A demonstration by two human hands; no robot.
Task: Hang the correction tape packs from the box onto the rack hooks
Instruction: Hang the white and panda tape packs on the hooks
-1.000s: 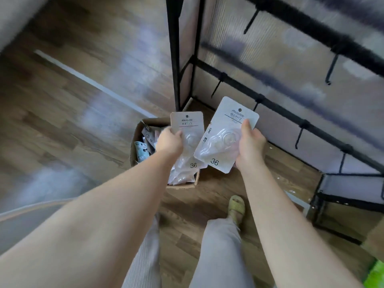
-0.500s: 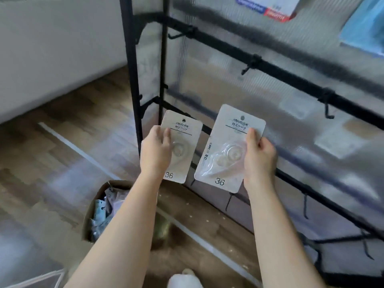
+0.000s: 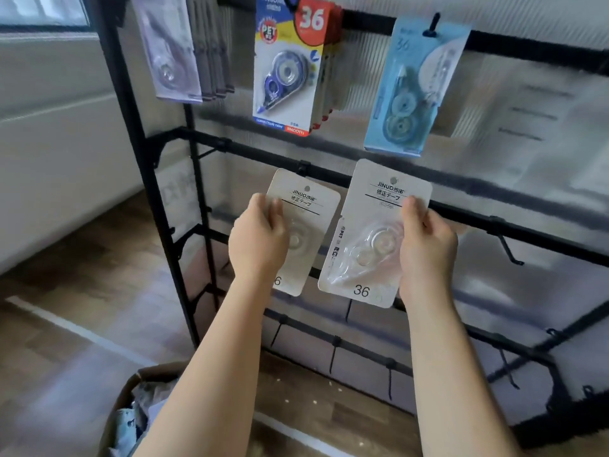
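My left hand (image 3: 258, 240) grips a white correction tape pack (image 3: 308, 219) by its left edge, upright in front of the black rack (image 3: 158, 179). My right hand (image 3: 426, 249) holds a second, larger white pack (image 3: 372, 232) by its right edge, thumb on the card face. Both packs have a hang hole at the top and sit level with the rack's second bar (image 3: 461, 212). A small hook clip (image 3: 303, 167) on that bar is just above the left pack. The cardboard box (image 3: 130, 407) with more packs stands on the floor at lower left.
On the top bar hang a clear pack stack (image 3: 178, 51), a blue-and-red pack (image 3: 286, 70) and a light blue pack (image 3: 412, 90). A bare hook (image 3: 509, 252) juts from the second bar at right. Lower bars carry more bare hooks. Wooden floor lies to the left.
Both hands have risen from above the box to the rack's second bar, each carrying its pack. The view has tilted up, bringing the hung packs on the top bar into sight.
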